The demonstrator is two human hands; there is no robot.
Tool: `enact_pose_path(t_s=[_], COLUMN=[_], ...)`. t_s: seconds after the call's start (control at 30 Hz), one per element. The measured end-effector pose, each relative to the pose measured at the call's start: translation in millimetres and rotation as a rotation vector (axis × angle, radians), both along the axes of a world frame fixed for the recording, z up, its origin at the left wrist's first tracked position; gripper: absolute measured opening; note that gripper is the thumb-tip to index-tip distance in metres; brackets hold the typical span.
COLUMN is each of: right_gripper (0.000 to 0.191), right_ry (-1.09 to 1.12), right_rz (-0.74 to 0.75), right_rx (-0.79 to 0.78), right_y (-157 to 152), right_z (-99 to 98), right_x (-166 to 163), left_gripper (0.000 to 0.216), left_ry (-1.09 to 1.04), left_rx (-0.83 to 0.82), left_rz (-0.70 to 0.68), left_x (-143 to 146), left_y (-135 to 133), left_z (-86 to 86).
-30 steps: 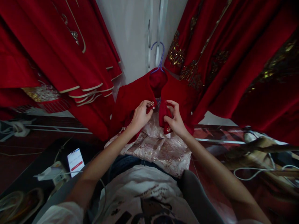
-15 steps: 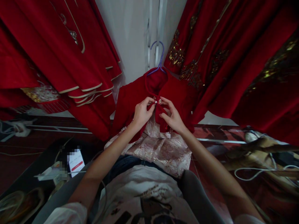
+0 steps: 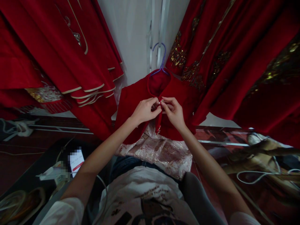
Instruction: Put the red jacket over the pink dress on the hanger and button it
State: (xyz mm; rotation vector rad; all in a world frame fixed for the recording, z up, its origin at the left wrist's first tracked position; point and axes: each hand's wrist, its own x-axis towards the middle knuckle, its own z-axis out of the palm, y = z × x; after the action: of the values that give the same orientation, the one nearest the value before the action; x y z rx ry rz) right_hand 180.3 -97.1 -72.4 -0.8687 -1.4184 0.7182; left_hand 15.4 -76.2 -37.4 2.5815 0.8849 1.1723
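Observation:
A small red velvet jacket (image 3: 131, 103) hangs on a purple hanger (image 3: 160, 59) in front of me, over a pale gold-patterned skirt (image 3: 161, 153). My left hand (image 3: 145, 110) pinches the left front edge of the jacket near the collar. My right hand (image 3: 172, 112) pinches the right front edge. The fingertips of both meet at a small jewelled clasp (image 3: 161, 101) below the neckline. Further beaded buttons (image 3: 159, 128) run down the closed front.
Long red embroidered garments hang at the left (image 3: 58, 56) and right (image 3: 234, 62) against a white wall (image 3: 133, 37). On the floor lie a phone (image 3: 76, 160) at the left, white cables (image 3: 255, 175) at the right and a dark glossy patterned surface.
Both hands have come together at the neckline and drawn the two front edges closed. The right hand rose from the lower flap to the clasp.

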Motion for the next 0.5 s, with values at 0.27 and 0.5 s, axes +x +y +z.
enact_pose_path(t_s=[0.27,0.5], right_gripper=[0.037,0.043], right_ry=[0.013,0.032], right_rz=[-0.023,0.024], right_rx=[-0.012,-0.053], right_y=[2,4], right_z=[3.0,5.8], right_x=[6,11], left_gripper=[0.009,0.009], left_ry=[0.035,0.101], left_rx=[-0.013,0.010], left_rz=[0.016,0.011], left_x=[6,5], left_y=[8,7], left_z=[4.3,8.1])
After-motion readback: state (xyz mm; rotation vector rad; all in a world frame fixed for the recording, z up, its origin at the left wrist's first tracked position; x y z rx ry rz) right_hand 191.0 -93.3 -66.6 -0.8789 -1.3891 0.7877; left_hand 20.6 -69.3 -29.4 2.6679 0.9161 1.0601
